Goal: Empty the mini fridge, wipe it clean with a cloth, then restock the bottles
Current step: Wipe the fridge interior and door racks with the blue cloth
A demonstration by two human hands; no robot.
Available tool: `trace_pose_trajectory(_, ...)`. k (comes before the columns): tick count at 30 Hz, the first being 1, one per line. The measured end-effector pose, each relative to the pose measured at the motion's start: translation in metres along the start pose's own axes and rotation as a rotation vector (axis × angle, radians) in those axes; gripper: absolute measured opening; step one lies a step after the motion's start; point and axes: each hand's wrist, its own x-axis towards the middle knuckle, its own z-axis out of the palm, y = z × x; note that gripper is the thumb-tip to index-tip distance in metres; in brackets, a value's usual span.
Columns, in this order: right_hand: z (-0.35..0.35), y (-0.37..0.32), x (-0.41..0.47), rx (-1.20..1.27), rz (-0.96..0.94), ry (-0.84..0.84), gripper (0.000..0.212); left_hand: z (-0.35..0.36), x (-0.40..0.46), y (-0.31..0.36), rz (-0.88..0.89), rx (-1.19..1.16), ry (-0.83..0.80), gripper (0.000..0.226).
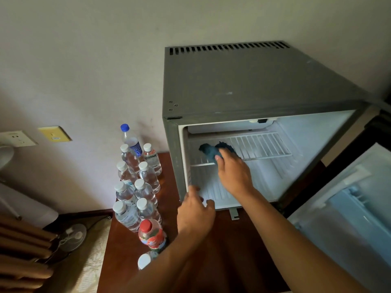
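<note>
Both bare arms reach forward, the right hand (pixel 232 174) stretched farther and higher, palm down with its fingers pressing on something, while the left hand (pixel 195 210) is lower and nearer, its fingers loose and spread, holding nothing.

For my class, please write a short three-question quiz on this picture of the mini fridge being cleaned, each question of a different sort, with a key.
1. True or false: bottles stand on the wire shelf inside the mini fridge.
2. Which hand holds the dark teal cloth? A) left hand B) right hand C) neither
3. Fill in: the bottle with the red cap stands on the wooden ____ beside the fridge.

Key
1. False: the shelf carries only the cloth; the water bottles stand outside.
2. B: the right hand grips it, while the left hand is at the fridge's lower front edge.
3. table
</note>
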Motion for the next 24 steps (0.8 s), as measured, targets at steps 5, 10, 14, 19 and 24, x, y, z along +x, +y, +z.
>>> trace_pose_trajectory(5,-0.028,0.009,0.029,0.239,0.228,0.321,0.033,-0.013,0.039,0.027,0.324,0.116,0.025,0.046)
trace_pose_trajectory(10,-0.022,0.016,0.027,0.018,-0.015,0.264,0.041,-0.001,0.074,0.038,0.522,0.418,0.006,0.07)
trace_pose_trajectory(14,0.009,0.027,0.006,-0.121,-0.15,-0.062,0.052,0.013,0.096,0.036,0.411,0.699,-0.029,0.052)
trace_pose_trajectory(19,0.006,0.033,0.028,-0.177,-0.07,-0.344,0.05,0.013,0.102,0.033,0.481,0.789,-0.007,0.044)
trace_pose_trajectory(24,0.007,0.036,0.05,-0.213,-0.056,-0.505,0.053,0.013,0.098,0.034,0.49,0.796,0.088,0.042)
